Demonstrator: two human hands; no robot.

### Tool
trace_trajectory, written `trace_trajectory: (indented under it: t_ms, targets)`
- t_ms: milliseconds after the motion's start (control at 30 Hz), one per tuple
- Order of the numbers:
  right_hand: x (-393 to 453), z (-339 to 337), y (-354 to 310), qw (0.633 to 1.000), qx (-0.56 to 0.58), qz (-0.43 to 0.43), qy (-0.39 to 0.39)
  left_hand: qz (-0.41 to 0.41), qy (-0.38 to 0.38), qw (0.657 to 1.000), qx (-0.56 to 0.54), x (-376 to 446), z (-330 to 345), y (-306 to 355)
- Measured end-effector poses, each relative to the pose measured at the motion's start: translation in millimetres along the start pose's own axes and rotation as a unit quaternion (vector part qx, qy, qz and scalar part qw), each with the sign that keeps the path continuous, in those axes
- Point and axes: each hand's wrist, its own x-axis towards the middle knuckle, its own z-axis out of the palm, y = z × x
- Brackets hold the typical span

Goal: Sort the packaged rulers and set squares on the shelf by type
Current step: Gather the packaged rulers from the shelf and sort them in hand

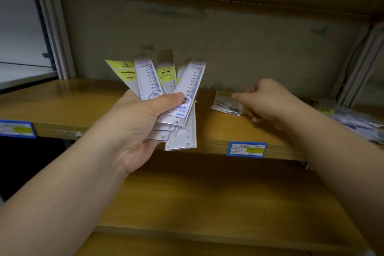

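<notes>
Left hand [143,122] grips fanned packaged rulers [166,89] above shelf [83,106] front edge, centre-left. Right hand [268,100], fingers curled, at small packet pile [224,104] further right; whether pinching, can't tell. More packets [357,118] far right.

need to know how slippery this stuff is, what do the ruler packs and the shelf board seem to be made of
Ruler packs fanned in the left hand: apparently clear plastic rulers in glossy film sleeves with printed card inserts, judging by the sheen.
Shelf board: looks like wood or wood-look laminate, smooth and slightly reflective, with a worn front edge.

right pile of packages [357,119] blurred, cut off by edge
</notes>
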Motion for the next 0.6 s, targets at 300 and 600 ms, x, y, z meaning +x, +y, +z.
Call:
trace_trajectory:
  t_ms: [300,600]
  targets:
    - [-74.1,22.3,-35.1,0.922,0.356,-0.024,-0.154,0.013,-0.021,0.999,0.03,-4.3,14.0,-11.5]
    - [-72.6,20.7,-19.6,0.896,0.413,0.015,-0.165,-0.015,-0.022,0.999,0.032,-9.9,13.5,-21.8]
